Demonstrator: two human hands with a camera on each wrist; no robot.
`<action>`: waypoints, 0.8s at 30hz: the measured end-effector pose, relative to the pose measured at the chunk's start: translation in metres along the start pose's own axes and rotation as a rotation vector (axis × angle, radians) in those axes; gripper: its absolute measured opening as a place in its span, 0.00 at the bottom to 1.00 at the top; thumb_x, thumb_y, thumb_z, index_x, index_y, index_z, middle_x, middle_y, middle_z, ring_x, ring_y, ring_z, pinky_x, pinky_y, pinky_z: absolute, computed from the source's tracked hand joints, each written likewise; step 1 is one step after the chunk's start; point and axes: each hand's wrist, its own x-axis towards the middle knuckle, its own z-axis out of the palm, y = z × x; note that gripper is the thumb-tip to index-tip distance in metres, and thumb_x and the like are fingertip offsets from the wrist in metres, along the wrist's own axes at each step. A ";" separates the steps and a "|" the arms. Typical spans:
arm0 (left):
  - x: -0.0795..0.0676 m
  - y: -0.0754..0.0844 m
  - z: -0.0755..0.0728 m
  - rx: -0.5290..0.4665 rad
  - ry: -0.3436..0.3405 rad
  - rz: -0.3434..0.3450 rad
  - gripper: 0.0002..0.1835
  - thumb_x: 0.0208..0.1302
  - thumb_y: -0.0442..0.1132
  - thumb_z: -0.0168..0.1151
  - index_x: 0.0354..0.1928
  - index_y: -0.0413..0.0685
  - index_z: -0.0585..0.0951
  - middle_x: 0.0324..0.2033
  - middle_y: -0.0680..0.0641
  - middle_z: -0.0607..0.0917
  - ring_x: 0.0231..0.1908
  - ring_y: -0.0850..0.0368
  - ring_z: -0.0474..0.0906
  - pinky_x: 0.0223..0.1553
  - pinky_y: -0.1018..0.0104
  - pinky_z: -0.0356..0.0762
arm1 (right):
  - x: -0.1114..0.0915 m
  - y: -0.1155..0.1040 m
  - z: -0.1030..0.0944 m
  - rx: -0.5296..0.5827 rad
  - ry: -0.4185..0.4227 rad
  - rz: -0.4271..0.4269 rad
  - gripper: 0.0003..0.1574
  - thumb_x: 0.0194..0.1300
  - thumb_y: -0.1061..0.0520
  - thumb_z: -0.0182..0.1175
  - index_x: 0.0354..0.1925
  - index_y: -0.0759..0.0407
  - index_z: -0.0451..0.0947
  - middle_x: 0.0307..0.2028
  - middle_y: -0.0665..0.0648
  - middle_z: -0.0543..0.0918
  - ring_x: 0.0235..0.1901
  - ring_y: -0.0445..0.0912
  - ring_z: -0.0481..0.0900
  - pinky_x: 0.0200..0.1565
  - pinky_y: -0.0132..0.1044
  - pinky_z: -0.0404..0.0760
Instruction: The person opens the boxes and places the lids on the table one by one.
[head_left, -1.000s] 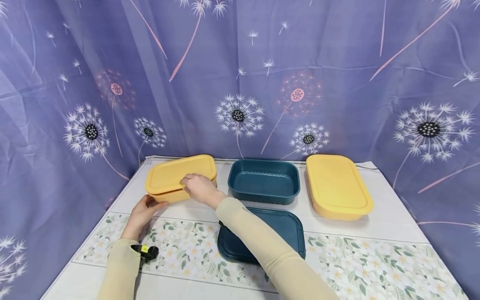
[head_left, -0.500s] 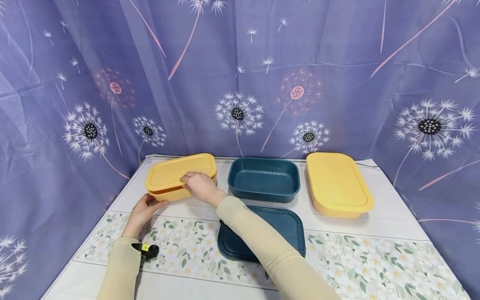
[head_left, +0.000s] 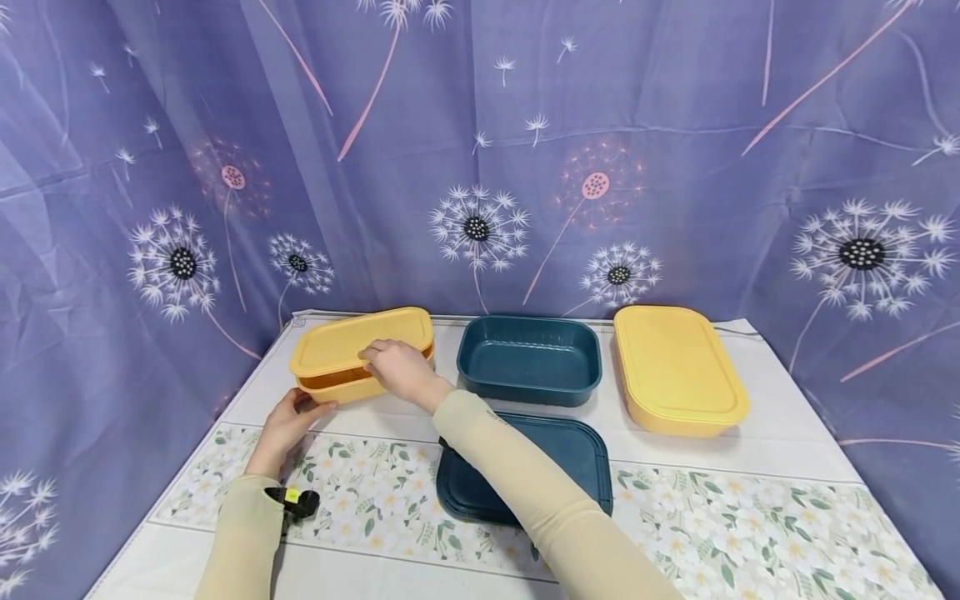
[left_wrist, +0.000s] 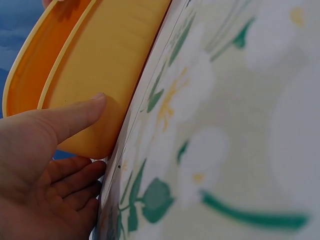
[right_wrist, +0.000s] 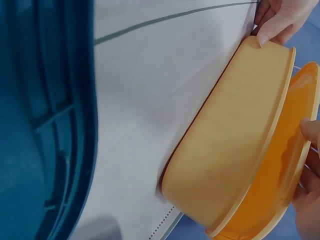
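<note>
At the far left of the table, a yellow food container (head_left: 360, 392) has its yellow lid (head_left: 348, 340) raised along the near edge, showing a dark gap. My right hand (head_left: 405, 373) pinches that near edge; in the right wrist view, the thumb lies on the inside of the lid (right_wrist: 286, 160). My left hand (head_left: 283, 427) holds the container's near left corner. The left wrist view has its thumb along the container's wall (left_wrist: 117, 65), with the other fingers curled by the corner close to the table. The container's inside is mostly hidden.
A teal container (head_left: 528, 360) without a lid stands in the middle. In front of it lies a teal lid (head_left: 562, 450), partly beneath my right forearm. Another yellow container (head_left: 678, 367) with its lid on stands at the right. A purple curtain (head_left: 375, 208) hangs behind the table.
The near edge of the yellow lid has risen under my right hand, and the gap above the container has widened. My left hand stays at the corner.
</note>
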 end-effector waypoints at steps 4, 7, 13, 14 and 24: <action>0.000 -0.001 -0.001 -0.005 0.000 -0.005 0.46 0.66 0.56 0.67 0.73 0.34 0.59 0.68 0.31 0.67 0.68 0.36 0.63 0.69 0.40 0.59 | 0.001 -0.003 0.003 0.009 -0.019 0.009 0.18 0.77 0.52 0.56 0.61 0.51 0.81 0.57 0.49 0.83 0.56 0.42 0.80 0.59 0.30 0.75; -0.001 -0.001 -0.001 -0.005 0.001 0.003 0.47 0.65 0.57 0.68 0.73 0.35 0.59 0.68 0.31 0.68 0.68 0.36 0.63 0.69 0.40 0.59 | 0.002 -0.004 0.006 0.008 -0.032 0.009 0.18 0.77 0.51 0.56 0.60 0.51 0.81 0.57 0.49 0.82 0.56 0.42 0.80 0.58 0.30 0.75; -0.002 0.000 -0.002 0.001 0.004 0.010 0.47 0.65 0.58 0.68 0.74 0.36 0.60 0.67 0.32 0.69 0.68 0.37 0.64 0.69 0.41 0.58 | 0.002 -0.001 0.012 -0.004 -0.033 0.009 0.17 0.77 0.52 0.57 0.59 0.50 0.81 0.56 0.48 0.82 0.56 0.42 0.79 0.57 0.29 0.75; -0.002 0.000 -0.002 0.004 0.003 0.009 0.47 0.64 0.58 0.68 0.73 0.36 0.60 0.67 0.33 0.69 0.68 0.37 0.63 0.69 0.41 0.58 | 0.002 -0.001 0.012 -0.004 -0.034 0.009 0.17 0.76 0.52 0.57 0.59 0.50 0.81 0.56 0.48 0.82 0.56 0.42 0.79 0.57 0.29 0.75; -0.001 -0.001 -0.001 0.022 0.007 0.000 0.47 0.65 0.59 0.67 0.73 0.35 0.60 0.67 0.32 0.69 0.67 0.36 0.63 0.68 0.40 0.58 | 0.003 0.001 0.013 0.000 -0.042 0.002 0.17 0.76 0.53 0.57 0.59 0.50 0.81 0.56 0.48 0.82 0.56 0.42 0.79 0.57 0.29 0.76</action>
